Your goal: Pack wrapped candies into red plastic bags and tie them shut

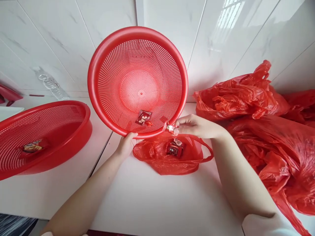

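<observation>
My left hand (126,144) grips the lower rim of a red plastic colander (137,83), which is tilted up so that its inside faces me. A dark red wrapped snack packet (143,117) and a small red piece (148,123) lie inside near the low rim. At the colander's lower right edge, my right hand (188,126) pinches a small wrapped candy (170,127) between thumb and fingers. Directly below sits an open red plastic bag (177,167) with a few dark red packets (174,150) in it.
On the left stands another red colander (71,137) holding a packet (33,147). A clear plastic bottle (50,83) is by the tiled wall (61,36). Full red plastic bags (241,95) are heaped along the right side of the white table (152,203).
</observation>
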A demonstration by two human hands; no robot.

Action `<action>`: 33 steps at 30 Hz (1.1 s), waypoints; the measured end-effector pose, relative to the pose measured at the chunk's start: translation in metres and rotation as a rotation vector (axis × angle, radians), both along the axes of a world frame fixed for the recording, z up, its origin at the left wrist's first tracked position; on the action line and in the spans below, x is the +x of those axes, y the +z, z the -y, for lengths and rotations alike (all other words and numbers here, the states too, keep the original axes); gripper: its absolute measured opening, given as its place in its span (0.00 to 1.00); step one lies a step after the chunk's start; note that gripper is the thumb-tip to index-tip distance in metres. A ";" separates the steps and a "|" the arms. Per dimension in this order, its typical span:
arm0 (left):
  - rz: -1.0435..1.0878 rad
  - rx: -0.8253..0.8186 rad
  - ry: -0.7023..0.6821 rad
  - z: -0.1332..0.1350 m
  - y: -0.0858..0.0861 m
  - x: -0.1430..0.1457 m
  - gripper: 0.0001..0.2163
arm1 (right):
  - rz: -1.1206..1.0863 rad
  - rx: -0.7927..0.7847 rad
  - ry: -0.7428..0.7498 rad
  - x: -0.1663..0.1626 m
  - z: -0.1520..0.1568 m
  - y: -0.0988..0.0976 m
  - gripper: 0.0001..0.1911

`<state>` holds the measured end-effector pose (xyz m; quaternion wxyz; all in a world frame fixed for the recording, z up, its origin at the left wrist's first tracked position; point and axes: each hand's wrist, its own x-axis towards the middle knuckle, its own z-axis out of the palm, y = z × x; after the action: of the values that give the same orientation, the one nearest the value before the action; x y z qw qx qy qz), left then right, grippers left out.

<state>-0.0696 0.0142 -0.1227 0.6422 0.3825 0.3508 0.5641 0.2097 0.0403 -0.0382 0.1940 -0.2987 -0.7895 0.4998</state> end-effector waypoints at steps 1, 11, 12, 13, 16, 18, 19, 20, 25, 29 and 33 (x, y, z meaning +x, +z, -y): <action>0.008 -0.001 0.001 -0.001 0.001 -0.001 0.12 | 0.105 0.024 0.029 0.004 0.002 0.003 0.15; -0.032 -0.061 -0.036 0.014 -0.005 0.014 0.08 | 0.101 0.464 -0.191 -0.030 0.001 -0.026 0.10; -0.033 -0.063 -0.059 0.017 -0.005 0.017 0.09 | 0.110 0.501 -0.189 -0.035 -0.001 -0.031 0.11; -0.033 -0.070 -0.083 0.020 -0.004 0.020 0.09 | 0.131 0.533 -0.176 -0.039 -0.003 -0.036 0.12; -0.025 -0.112 -0.146 0.028 0.000 0.028 0.11 | 0.208 0.577 -0.076 -0.044 -0.009 -0.048 0.14; -0.030 -0.126 -0.171 0.032 0.002 0.030 0.12 | 0.221 0.577 -0.047 -0.043 -0.012 -0.052 0.16; -0.041 -0.124 -0.180 0.032 0.002 0.030 0.12 | 0.210 0.566 -0.058 -0.041 -0.013 -0.052 0.18; -0.054 -0.117 -0.183 0.032 0.002 0.029 0.12 | 0.188 0.547 -0.080 -0.040 -0.014 -0.053 0.20; -0.085 -0.076 -0.142 0.022 -0.003 0.015 0.09 | -0.064 0.335 -0.251 -0.035 -0.020 -0.052 0.17; -0.043 -0.079 -0.106 0.014 -0.003 0.008 0.08 | -0.289 0.018 -0.231 -0.030 -0.025 -0.046 0.14; -0.026 -0.063 -0.052 0.010 0.000 0.006 0.08 | -0.265 -0.039 -0.226 -0.016 -0.019 -0.028 0.14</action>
<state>-0.0639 0.0038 -0.1232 0.6637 0.3783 0.3667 0.5310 0.1939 0.0590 -0.0664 0.3457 -0.3208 -0.7086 0.5249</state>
